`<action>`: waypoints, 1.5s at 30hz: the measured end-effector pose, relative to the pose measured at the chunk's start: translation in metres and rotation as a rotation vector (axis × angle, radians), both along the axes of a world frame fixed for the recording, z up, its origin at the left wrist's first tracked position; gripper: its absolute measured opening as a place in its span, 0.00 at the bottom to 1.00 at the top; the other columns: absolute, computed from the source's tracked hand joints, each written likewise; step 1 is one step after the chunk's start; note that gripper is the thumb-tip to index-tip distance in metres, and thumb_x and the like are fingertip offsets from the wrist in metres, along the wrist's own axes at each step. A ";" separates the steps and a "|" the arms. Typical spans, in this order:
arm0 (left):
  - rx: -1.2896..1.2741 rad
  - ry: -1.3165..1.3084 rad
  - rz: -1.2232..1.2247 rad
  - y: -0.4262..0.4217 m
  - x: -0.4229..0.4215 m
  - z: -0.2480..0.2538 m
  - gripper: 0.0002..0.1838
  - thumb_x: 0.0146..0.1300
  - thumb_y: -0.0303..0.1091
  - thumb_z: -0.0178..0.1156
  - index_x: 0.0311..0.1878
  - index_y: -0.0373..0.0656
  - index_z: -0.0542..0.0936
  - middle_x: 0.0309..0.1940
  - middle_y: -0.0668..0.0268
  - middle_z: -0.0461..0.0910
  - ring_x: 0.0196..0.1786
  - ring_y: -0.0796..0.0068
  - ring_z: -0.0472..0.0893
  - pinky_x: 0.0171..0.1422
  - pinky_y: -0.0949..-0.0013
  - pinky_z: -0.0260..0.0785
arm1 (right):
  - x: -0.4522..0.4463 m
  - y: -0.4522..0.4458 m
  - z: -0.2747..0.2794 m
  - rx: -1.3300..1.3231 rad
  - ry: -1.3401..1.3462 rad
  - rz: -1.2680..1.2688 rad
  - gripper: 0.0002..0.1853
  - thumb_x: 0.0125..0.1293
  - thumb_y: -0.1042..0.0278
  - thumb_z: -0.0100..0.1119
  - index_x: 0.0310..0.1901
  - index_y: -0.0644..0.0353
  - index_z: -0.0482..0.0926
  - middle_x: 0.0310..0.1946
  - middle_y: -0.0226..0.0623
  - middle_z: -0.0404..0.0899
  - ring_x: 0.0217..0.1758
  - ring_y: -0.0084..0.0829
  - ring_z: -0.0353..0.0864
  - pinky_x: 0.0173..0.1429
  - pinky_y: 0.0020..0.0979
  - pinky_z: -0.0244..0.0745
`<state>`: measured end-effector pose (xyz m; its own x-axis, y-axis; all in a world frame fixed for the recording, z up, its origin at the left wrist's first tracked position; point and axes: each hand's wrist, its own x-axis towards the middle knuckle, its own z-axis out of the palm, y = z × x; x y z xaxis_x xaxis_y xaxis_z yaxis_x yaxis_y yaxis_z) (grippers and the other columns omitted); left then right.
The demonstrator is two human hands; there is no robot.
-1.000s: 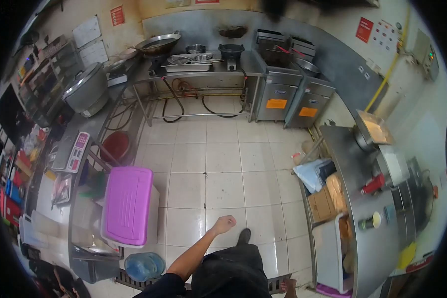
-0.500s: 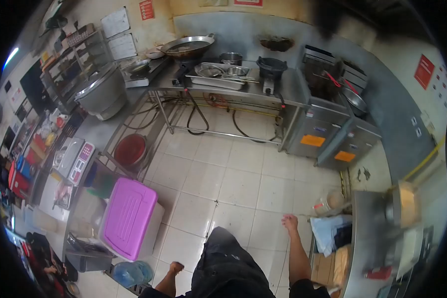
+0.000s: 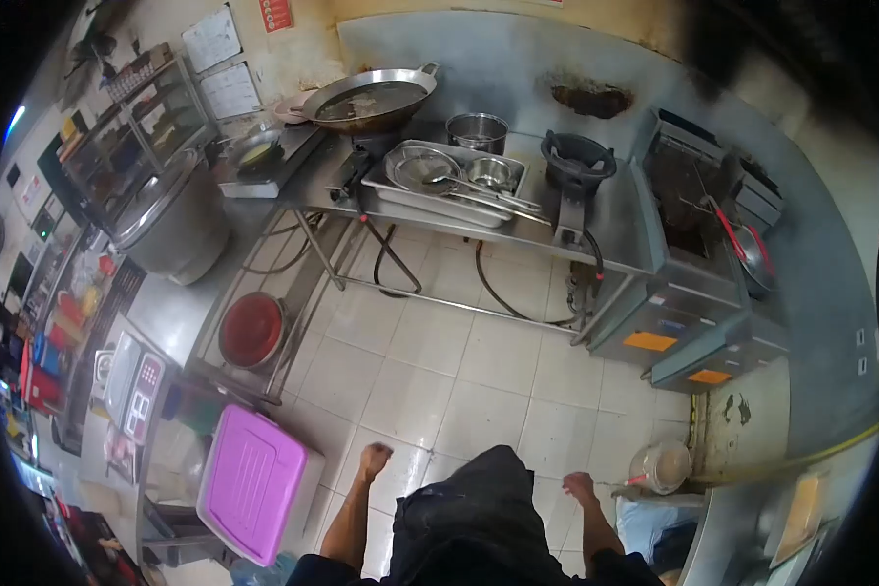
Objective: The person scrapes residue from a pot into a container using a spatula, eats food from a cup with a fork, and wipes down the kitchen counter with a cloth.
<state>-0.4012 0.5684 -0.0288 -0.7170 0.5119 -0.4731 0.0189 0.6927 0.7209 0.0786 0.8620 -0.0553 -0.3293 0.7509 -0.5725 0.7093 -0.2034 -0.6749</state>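
Observation:
My left hand (image 3: 375, 460) swings out in front of my dark apron (image 3: 469, 513), above the tiled floor, its fingers loosely bent with nothing visible in them. Nearest to it is a storage box with a purple lid (image 3: 254, 483). My right hand (image 3: 578, 486) hangs on the apron's other side, fingers loose and holding nothing that I can see. Close to its right stands a whitish bucket (image 3: 661, 467) on the floor. Neither hand touches anything. Ahead, a steel table carries a large wok (image 3: 371, 101) and a tray (image 3: 449, 186) with strainers and ladles.
A black burner (image 3: 576, 161) and a steel pot (image 3: 477, 132) stand on the table. Fryers (image 3: 689, 244) line the right side. Along the left counter are a big lidded pot (image 3: 171, 220) and a scale (image 3: 137, 391). A red-lidded container (image 3: 252, 330) sits low beneath it.
The view has moved forward, so the table, wok and fryers look nearer. My left hand has swung forward and up; my right hand has dropped back closer to my body.

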 end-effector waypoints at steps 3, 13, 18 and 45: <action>0.247 0.057 0.005 0.120 -0.059 0.018 0.10 0.51 0.36 0.58 0.30 0.39 0.81 0.24 0.62 0.80 0.30 0.72 0.78 0.37 0.67 0.70 | -0.023 0.088 -0.004 -0.280 0.352 -0.336 0.07 0.50 0.69 0.57 0.29 0.63 0.80 0.21 0.36 0.79 0.21 0.25 0.77 0.24 0.25 0.72; 0.187 -0.361 0.308 0.235 -0.123 0.016 0.11 0.59 0.33 0.53 0.39 0.38 0.78 0.33 0.63 0.81 0.36 0.72 0.80 0.35 0.68 0.69 | -0.366 0.402 0.178 0.611 0.299 0.125 0.11 0.57 0.69 0.59 0.42 0.60 0.76 0.36 0.38 0.77 0.41 0.34 0.77 0.46 0.32 0.71; 0.147 -0.465 0.440 0.291 -0.160 0.019 0.11 0.60 0.35 0.52 0.40 0.38 0.77 0.37 0.61 0.81 0.39 0.70 0.80 0.39 0.67 0.71 | -0.515 0.473 0.268 0.896 0.140 0.348 0.31 0.50 0.58 0.66 0.56 0.60 0.68 0.49 0.48 0.72 0.53 0.44 0.71 0.58 0.39 0.64; 0.486 -0.734 0.280 0.620 -0.326 0.136 0.09 0.64 0.35 0.48 0.40 0.41 0.72 0.40 0.61 0.78 0.49 0.70 0.76 0.52 0.66 0.67 | -0.608 0.522 0.269 0.284 -0.261 0.841 0.31 0.47 0.57 0.64 0.48 0.72 0.68 0.42 0.59 0.75 0.46 0.52 0.76 0.51 0.43 0.70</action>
<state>-0.7274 1.1888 0.1072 -0.4499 0.6262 -0.6367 -0.6808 0.2210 0.6984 -0.5290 1.3836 0.2134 -0.7165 0.4461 -0.5363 0.6849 0.5961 -0.4191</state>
